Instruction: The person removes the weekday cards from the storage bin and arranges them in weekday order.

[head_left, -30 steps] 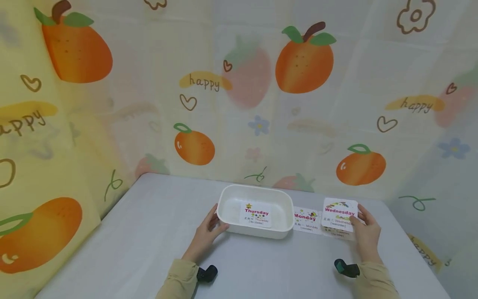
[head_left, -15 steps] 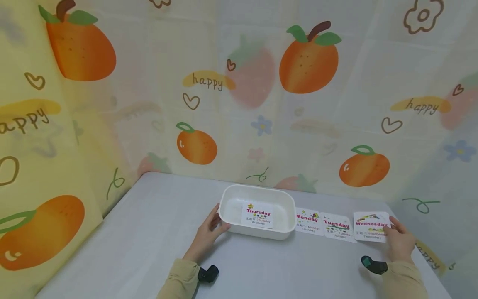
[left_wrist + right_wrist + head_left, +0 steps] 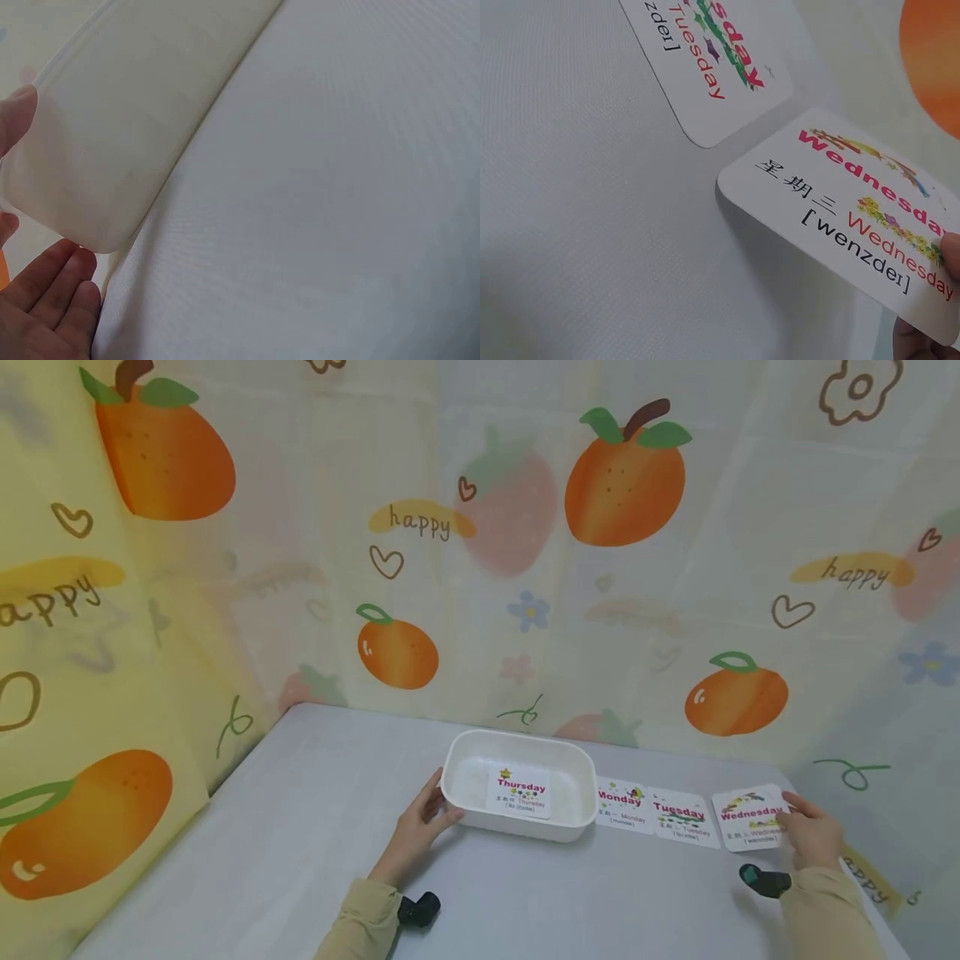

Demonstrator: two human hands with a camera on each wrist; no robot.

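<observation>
My left hand [image 3: 415, 831] grips the left end of a white plastic box [image 3: 517, 828], thumb at the front rim and fingers by the end wall. Inside the box lies a Thursday card [image 3: 519, 792], face up. At the right, my right hand [image 3: 813, 835] pinches the right edge of a Wednesday card [image 3: 752, 817]. That card is tilted in the right wrist view, with a shadow under its near edge. Just left of it lies a Tuesday card [image 3: 681, 818], a small gap between them. A Monday card [image 3: 624, 806] sits between the Tuesday card and the box.
A white cloth covers the table [image 3: 570, 902]. Behind it hangs a fruit-print curtain [image 3: 480, 635], with a yellowish side panel [image 3: 67, 693] at the left. The table's right edge runs close by my right hand.
My right hand has carried the Wednesday card rightward and down from above the Tuesday card, uncovering it. Lately the Wednesday card turned slightly. My left hand stays on the box.
</observation>
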